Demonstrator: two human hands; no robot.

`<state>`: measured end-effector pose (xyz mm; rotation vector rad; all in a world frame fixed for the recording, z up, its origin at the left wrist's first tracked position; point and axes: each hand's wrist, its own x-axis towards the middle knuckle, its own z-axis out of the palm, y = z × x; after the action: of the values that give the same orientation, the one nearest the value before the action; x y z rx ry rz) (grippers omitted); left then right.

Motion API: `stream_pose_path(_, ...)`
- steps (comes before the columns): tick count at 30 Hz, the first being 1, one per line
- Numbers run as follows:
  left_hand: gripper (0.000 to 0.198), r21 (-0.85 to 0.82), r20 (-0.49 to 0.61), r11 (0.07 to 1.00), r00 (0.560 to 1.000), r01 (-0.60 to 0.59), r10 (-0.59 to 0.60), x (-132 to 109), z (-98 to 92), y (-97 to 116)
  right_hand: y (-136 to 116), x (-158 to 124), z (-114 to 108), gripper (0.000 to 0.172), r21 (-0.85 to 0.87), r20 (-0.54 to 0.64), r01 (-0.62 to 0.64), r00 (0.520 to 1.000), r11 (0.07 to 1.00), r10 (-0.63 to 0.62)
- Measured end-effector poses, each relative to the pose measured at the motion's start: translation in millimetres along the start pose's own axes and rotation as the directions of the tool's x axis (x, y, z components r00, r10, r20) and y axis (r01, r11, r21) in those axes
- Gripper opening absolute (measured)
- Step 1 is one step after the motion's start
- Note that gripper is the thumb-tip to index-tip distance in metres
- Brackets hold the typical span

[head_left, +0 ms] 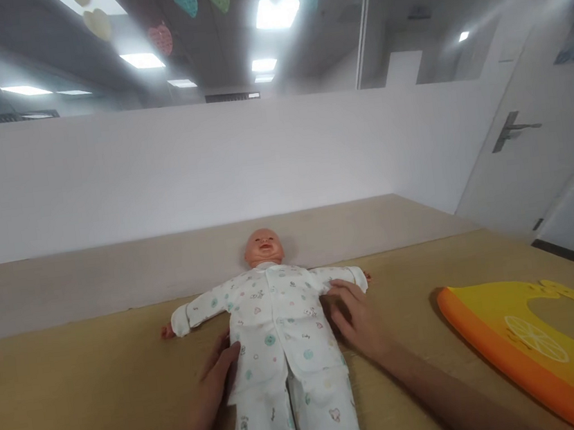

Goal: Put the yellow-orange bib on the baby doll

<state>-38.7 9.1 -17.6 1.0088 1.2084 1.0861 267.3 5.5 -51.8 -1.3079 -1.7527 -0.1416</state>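
On its back on the table lies a baby doll, arms stretched out to both sides. It wears a white printed top and matching trousers; the feet are out of frame. My left hand rests against the left edge of the top near the waist, fingers extended and partly hidden along the doll's side. My right hand is beside the doll's chest, just under the sleeve on the right, its fingers apart and the fingertips at the sleeve. Neither hand has anything gripped in it.
A yellow and orange bib with a citrus-slice print lies at the right. The wooden table meets a pale ledge and a white wall behind the doll. Glass with heart decorations rises above; a door stands far right.
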Motion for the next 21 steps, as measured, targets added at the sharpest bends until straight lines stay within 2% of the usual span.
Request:
stream_pose_path(2, 0.034, 0.204, -0.066, 0.976, 0.994, -0.072, 0.087, 6.5, -5.5, -1.0, 0.7, -1.3, 4.0, 0.021, 0.039, 0.026, -0.008, 1.000, 0.999, 0.007)
stream_pose_path(4, 0.032, 0.288, -0.078, 0.940, 0.974, -0.180, 0.210, 19.7, -15.2, -3.6, 6.7, -2.1, 6.7, 0.018, 0.090, 0.007, -0.036, 0.999, 0.995, 0.036)
stream_pose_path(6, 0.031, 0.352, -0.099, 0.888, 0.931, -0.297, 0.351, 35.6, -26.6, -7.6, 14.3, -2.7, 9.2, 0.016, 0.144, -0.001, -0.056, 0.998, 0.988, 0.057)
stream_pose_path(8, 0.031, 0.456, -0.064, 0.812, 0.896, -0.365, 0.439, 50.0, -37.1, -11.2, 20.4, -3.3, 11.9, 0.016, 0.180, 0.013, -0.062, 0.998, 0.982, 0.060)
stream_pose_path(12, 0.033, 0.597, 0.043, 0.690, 0.875, -0.410, 0.483, 68.0, -50.3, -10.5, 23.6, -4.1, 15.0, 0.018, 0.205, 0.031, -0.071, 0.997, 0.976, 0.066)
stream_pose_path(17, 0.034, 0.511, 0.094, 0.736, 0.880, -0.444, 0.465, 77.8, -58.5, -2.4, 19.2, -3.2, 11.3, 0.019, 0.194, 0.041, -0.089, 0.996, 0.977, 0.082)
stream_pose_path(21, 0.034, 0.569, 0.147, 0.656, 0.846, -0.496, 0.512, 77.2, -62.1, -7.0, 17.2, -1.2, 8.6, 0.018, 0.184, 0.006, -0.067, 0.998, 0.981, 0.067)
